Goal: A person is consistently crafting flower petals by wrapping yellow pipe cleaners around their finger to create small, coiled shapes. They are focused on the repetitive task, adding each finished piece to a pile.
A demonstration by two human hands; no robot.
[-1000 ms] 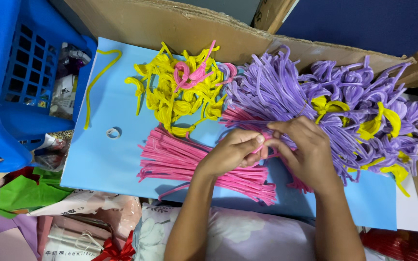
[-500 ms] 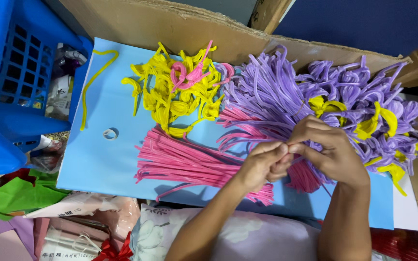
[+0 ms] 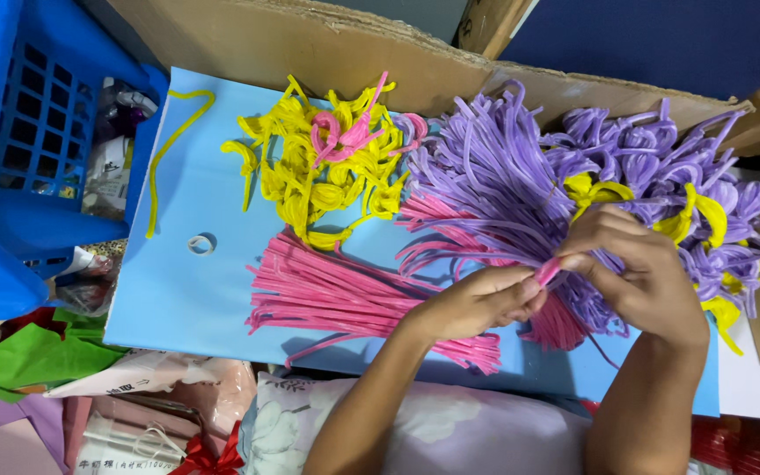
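My left hand (image 3: 477,303) and my right hand (image 3: 639,268) meet over a light blue board (image 3: 178,290), both pinching one pink pipe cleaner (image 3: 547,271) between their fingertips. Under the left hand lies a bundle of straight pink pipe cleaners (image 3: 336,295). A big heap of purple pipe cleaners (image 3: 494,176) spreads behind both hands. To the right are purple bent flower shapes with yellow pieces (image 3: 697,211). A pile of curled yellow pipe cleaners (image 3: 318,171) with a pink one on top lies at the board's back left.
A blue plastic basket (image 3: 19,167) stands at the left. Brown cardboard (image 3: 310,44) runs along the back. A single yellow pipe cleaner (image 3: 164,149) and a small clear ring (image 3: 201,244) lie on the board. Bags and a floral cushion (image 3: 433,431) crowd the near edge.
Both hands have shifted to the right and lifted slightly from the pink bundle, now holding a single pink pipe cleaner between them.
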